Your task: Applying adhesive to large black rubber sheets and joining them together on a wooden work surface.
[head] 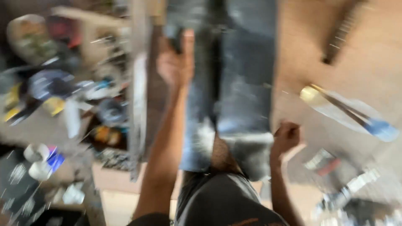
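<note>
The jeans (234,83) are gripped near their top by the raised left hand (176,62); beside their hem, the right hand (287,136) is fisted, contents indiscernible.

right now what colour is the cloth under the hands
Faded blue with whitish worn patches, like denim; seen in the blurred head view.

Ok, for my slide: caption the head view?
Blurred: left hand and right hand on faded blue denim jeans.
</note>
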